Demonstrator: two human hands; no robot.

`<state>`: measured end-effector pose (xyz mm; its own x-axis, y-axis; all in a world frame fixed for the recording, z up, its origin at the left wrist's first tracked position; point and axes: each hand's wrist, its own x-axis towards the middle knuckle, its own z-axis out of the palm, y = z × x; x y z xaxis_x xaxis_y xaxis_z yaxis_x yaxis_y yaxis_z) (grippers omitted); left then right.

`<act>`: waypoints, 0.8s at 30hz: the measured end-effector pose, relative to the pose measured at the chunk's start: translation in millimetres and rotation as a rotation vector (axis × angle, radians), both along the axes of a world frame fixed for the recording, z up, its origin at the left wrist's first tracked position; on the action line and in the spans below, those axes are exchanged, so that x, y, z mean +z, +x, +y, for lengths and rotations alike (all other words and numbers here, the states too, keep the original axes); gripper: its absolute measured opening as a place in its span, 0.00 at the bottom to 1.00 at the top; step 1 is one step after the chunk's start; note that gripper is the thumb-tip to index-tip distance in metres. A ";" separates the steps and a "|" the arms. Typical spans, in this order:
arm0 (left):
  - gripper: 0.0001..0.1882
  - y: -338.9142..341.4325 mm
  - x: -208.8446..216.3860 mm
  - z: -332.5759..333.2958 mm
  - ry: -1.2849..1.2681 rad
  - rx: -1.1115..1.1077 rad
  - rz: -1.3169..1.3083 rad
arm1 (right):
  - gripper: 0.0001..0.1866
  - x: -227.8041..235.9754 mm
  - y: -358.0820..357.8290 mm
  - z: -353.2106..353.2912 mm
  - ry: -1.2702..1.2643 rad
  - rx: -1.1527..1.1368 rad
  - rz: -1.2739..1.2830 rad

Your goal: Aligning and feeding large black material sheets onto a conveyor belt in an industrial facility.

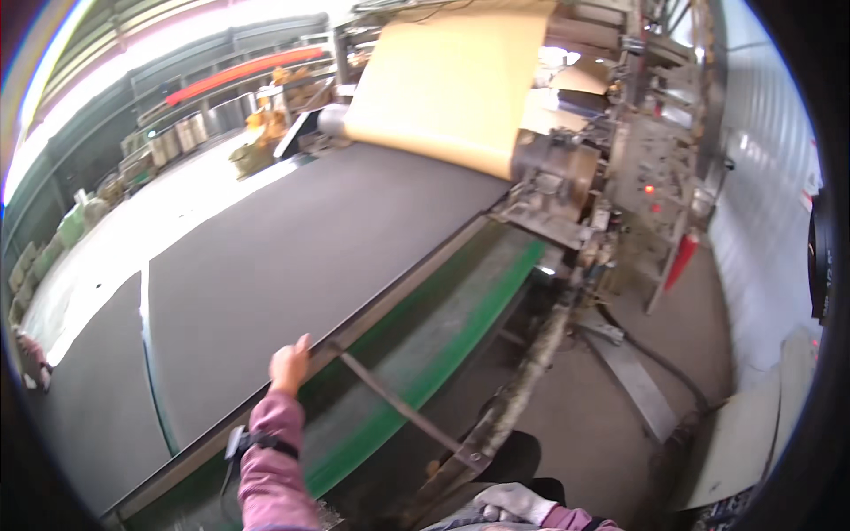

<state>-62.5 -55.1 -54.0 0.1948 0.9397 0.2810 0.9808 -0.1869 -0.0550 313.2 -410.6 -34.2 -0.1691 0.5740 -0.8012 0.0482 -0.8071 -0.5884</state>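
My left hand [289, 365], at the end of a pink sleeve with a black strap, is closed over the edge rail [252, 407] of a wide dark conveyor belt [301, 239]. Its thumb side points up, and some fingers are hidden. Close to my body, at the bottom, my right hand [518, 503] wears a pale glove. Those fingers are curled over grey cloth on my lap; whether they hold anything is hidden. A sheet of brown paper [447, 80] comes down over a roller at the far end of the belt.
A green-edged lower belt [434, 327] runs alongside, crossed by a metal bar [398, 403]. Machinery with a red light [649, 188] stands far right, beside a pale corrugated wall [766, 159]. A metal plate [630, 380] lies on the floor. Another person's hand [40, 376] shows at far left.
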 end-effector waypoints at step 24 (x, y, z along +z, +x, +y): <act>0.28 62.9 28.7 12.6 -0.015 0.074 -0.426 | 0.11 -4.9 8.2 -2.9 0.070 -0.107 0.022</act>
<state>0.4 -42.5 -25.3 -0.0032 0.9512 0.3084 0.9262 -0.1134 0.3594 321.5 -413.5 -39.1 -0.1205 0.6442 -0.7553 -0.0493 -0.7638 -0.6435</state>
